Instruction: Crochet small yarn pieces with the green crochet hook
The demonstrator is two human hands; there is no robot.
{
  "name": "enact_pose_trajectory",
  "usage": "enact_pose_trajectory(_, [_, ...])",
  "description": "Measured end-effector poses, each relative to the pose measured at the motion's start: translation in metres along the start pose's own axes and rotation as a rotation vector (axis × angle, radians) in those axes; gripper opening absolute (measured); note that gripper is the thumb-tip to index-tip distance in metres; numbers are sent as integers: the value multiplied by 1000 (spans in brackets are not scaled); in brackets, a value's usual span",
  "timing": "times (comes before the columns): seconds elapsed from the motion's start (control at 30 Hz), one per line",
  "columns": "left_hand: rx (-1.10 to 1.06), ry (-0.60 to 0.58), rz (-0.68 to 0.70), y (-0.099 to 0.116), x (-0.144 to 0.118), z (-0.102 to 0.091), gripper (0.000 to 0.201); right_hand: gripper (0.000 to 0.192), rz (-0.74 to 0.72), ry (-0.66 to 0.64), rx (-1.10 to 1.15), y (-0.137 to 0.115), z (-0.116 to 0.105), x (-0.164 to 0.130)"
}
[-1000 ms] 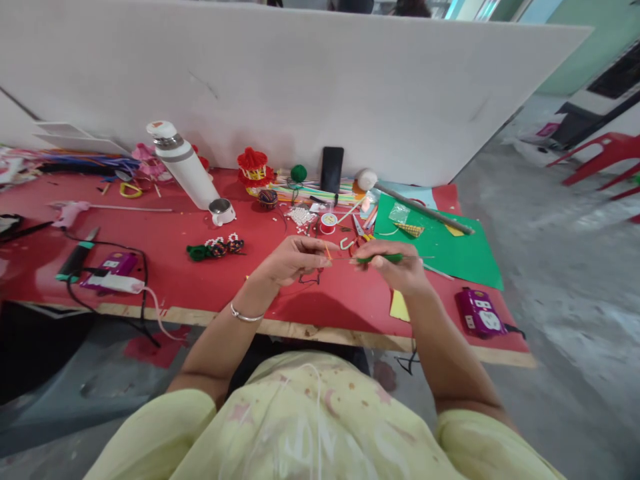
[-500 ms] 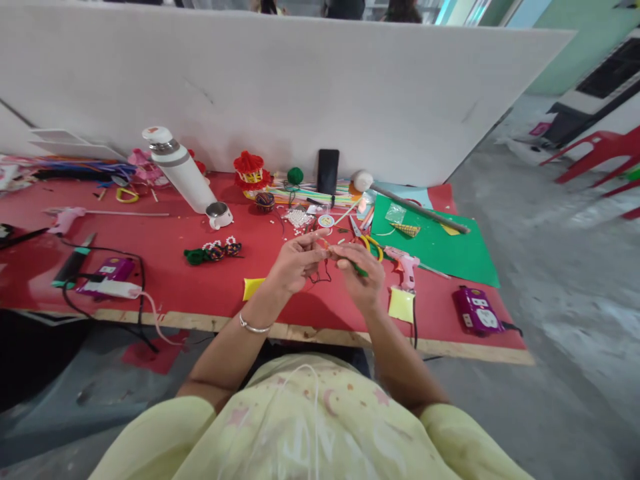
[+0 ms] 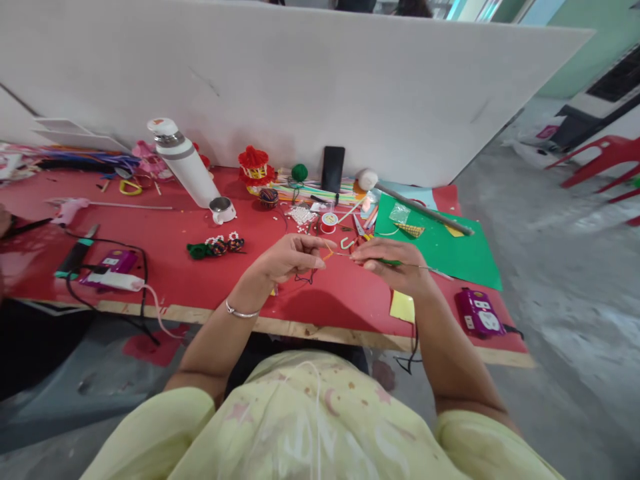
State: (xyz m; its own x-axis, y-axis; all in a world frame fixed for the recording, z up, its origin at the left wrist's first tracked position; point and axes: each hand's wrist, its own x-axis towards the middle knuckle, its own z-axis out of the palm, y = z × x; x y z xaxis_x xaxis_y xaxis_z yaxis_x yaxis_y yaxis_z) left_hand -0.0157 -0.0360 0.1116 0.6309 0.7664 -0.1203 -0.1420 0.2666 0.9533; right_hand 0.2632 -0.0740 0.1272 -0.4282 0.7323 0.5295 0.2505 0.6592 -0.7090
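Over the red table, my left hand (image 3: pixel 290 259) is closed on multicoloured yarn, its index finger stretched out to the right. An orange stretch of the yarn (image 3: pixel 329 253) runs from its fingertips to the tip of a crochet hook. My right hand (image 3: pixel 393 261) pinches the crochet hook (image 3: pixel 391 262), which has a green handle and a thin metal shaft pointing left. A dark strand of the yarn (image 3: pixel 303 277) hangs below my left fingers. Behind the hands are a red thread spool (image 3: pixel 329 223) and scissors (image 3: pixel 359 225), partly covered by my right hand.
White beads (image 3: pixel 303 215), a phone (image 3: pixel 333 169) and a yarn ball (image 3: pixel 269 197) lie toward the back panel. At left stand a white flask (image 3: pixel 185 167) and a cup (image 3: pixel 223 210). A crocheted piece (image 3: pixel 215 247) lies left of my hands; a purple power socket (image 3: pixel 480 313) sits right.
My hands have moved apart, the right one to the right and the left one to the left. The hook's shaft and the orange yarn now show between them.
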Motion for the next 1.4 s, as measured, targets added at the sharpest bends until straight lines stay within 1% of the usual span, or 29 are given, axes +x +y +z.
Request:
enact_pose_trajectory(0.07, [63, -9, 21, -1, 1, 1, 43, 16, 108, 29, 176, 5, 4, -4])
enact_pose_trajectory(0.13, [117, 37, 91, -6, 4, 8, 43, 23, 230, 124, 405, 12, 22, -8])
enact_pose_trajectory(0.2, [168, 148, 215, -14, 9, 19, 51, 28, 322, 295, 559, 18, 49, -10])
enact_pose_trajectory(0.23, [207, 229, 283, -19, 12, 25, 59, 28, 345, 413, 576, 20, 65, -11])
enact_pose_trajectory(0.27, [264, 306, 333, -24, 15, 32, 64, 27, 344, 527, 543, 20, 80, -11])
enact_pose_trajectory(0.3, [332, 397, 372, -29, 18, 37, 66, 24, 336, 612, 456, 19, 92, -12])
enact_pose_trajectory(0.33, [379, 467, 399, -33, 20, 42, 68, 22, 309, 678, 325, 17, 102, -12])
enact_pose_trajectory(0.4, [384, 546, 416, -39, 23, 47, 71, 19, 216, 715, 54, 11, 113, -11])
enact_pose_trajectory(0.43, [326, 547, 402, -39, 24, 47, 72, 19, 158, 709, -50, 9, 114, -11])
enact_pose_trajectory(0.5, [127, 474, 320, -36, 22, 44, 72, 17, 53, 674, -159, 8, 111, -10])
enact_pose_trajectory(0.57, [-71, 337, 198, -29, 19, 37, 72, 17, -6, 616, -165, 9, 101, -9])
enact_pose_trajectory(0.6, [-130, 274, 149, -26, 17, 33, 71, 16, -16, 580, -148, 10, 96, -8])
enact_pose_trajectory(0.67, [-171, 185, 92, -20, 12, 23, 67, 16, -27, 490, -104, 12, 82, -7])
enact_pose_trajectory(0.77, [-124, 123, 63, -15, 6, 11, 61, 18, -52, 308, -93, 12, 59, -5])
enact_pose_trajectory(0.83, [-58, 114, 58, -14, 5, 5, 57, 19, -63, 202, -117, 10, 43, -4])
enact_pose_trajectory(0.93, [74, 123, 62, -11, 4, -1, 51, 19, -63, 94, -124, 6, 20, -3])
enact_pose_trajectory(1.0, [172, 110, 69, -7, 4, -4, 45, 17, -20, 38, -88, 6, 9, -4])
enact_pose_trajectory(1.07, [254, 89, 82, -4, 4, -5, 38, 15, 88, 22, 56, 10, 5, -7])
enact_pose_trajectory(1.1, [279, 78, 92, -4, 5, -4, 36, 17, 156, 45, 176, 14, 7, -9])
enact_pose_trajectory(1.17, [297, 79, 139, -6, 8, 0, 40, 25, 289, 143, 453, 22, 24, -11])
enact_pose_trajectory(1.23, [308, 137, 223, -12, 12, 8, 52, 30, 376, 301, 641, 30, 53, -11])
enact_pose_trajectory(1.27, [326, 198, 275, -16, 14, 13, 59, 33, 385, 418, 686, 32, 69, -11])
enact_pose_trajectory(1.3, [367, 271, 312, -21, 16, 18, 64, 35, 390, 521, 687, 33, 85, -10])
enact_pose_trajectory(1.33, [423, 357, 344, -26, 17, 23, 68, 35, 392, 604, 638, 32, 99, -8])
enact_pose_trajectory(1.37, [471, 430, 373, -31, 18, 28, 71, 32, 379, 685, 543, 29, 110, -7])
enact_pose_trajectory(1.4, [508, 487, 394, -35, 19, 32, 74, 30, 353, 735, 428, 26, 117, -6])
